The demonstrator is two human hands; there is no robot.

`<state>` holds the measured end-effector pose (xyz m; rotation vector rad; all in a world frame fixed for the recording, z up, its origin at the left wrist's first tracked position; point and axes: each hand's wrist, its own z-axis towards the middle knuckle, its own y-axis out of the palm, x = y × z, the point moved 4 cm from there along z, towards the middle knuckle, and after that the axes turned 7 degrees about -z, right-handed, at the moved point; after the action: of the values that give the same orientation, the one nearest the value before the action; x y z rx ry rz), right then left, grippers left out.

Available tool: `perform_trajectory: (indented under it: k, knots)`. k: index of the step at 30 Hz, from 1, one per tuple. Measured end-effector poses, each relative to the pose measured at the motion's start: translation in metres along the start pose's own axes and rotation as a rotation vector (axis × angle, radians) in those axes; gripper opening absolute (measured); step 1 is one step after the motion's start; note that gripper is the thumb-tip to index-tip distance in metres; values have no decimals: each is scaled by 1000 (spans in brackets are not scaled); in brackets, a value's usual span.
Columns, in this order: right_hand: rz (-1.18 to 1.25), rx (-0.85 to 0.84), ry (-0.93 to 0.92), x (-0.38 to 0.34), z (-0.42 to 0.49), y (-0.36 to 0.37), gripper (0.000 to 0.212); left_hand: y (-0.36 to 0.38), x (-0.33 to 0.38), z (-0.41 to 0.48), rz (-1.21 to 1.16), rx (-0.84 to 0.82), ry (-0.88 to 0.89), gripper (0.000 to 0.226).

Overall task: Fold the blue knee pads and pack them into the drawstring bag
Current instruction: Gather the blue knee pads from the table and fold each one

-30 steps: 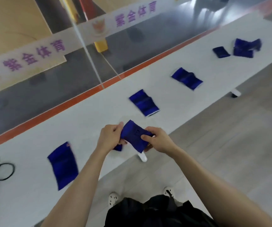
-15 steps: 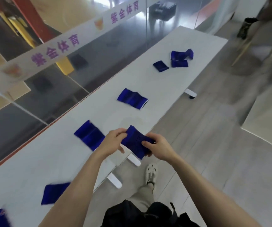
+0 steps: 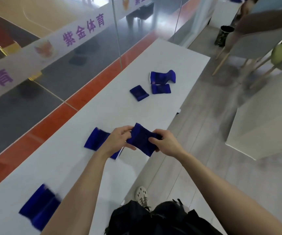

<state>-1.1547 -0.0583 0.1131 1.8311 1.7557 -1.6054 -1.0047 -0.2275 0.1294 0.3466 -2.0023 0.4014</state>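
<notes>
Knee pad (image 3: 141,140) hangs between my two hands, in the air just over the near edge of the worktop (image 3: 103,112). My left hand (image 3: 118,141) pinches its left edge between thumb and fingers. My right hand (image 3: 166,144) grips the right end with the fingers curled over it.

To fold it well, I think I should bring the two ends together squarely, so the edges line up before I press the crease. The cloth looks soft and stretchy, so I expect it to spring open unless I hold the fold with a firm pinch. One hand should take over that pinch, which would free the other to open the bag. I cannot see the bag from here, so I will have to look for it first.

It is a deep blue knit, limp, sagging a little between my grips, with its lower corner pointing down toward the floor. I cannot tell whether it is already doubled over once.

A second pad (image 3: 94,139) lies flat on the worktop beneath my left wrist, a white edge showing at its near end. A third pad (image 3: 38,206), blurred, lies near my left elbow. Well apart, toward the far end, sit a small folded pad (image 3: 139,92), another folded pad (image 3: 161,88) beside it, and an open pad (image 3: 162,77) just behind them.
</notes>
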Motion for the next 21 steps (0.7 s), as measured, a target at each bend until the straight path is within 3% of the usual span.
perform_trajectory:
  k: [7,10,13,15,19,21]
  knots:
    - [-34,-63,-38,-17,93,-28,12,-14,25,79,82,199,-7,17]
    - [-54,-159,-57,-19,138,-33,13,-21,26,109,111,273,-17,30]
    - [-61,-280,-87,-25,190,-39,36,-34,21,142,172,376,-50,26]
    - [-90,-250,-44,-23,238,-48,50,-44,13,159,185,431,-101,17]
    - [-414,-57,-42,-17,334,-64,40,-56,6,165,112,546,-196,21]
    - [-576,-22,-85,-21,370,-63,46,-58,8,157,92,621,-241,25]
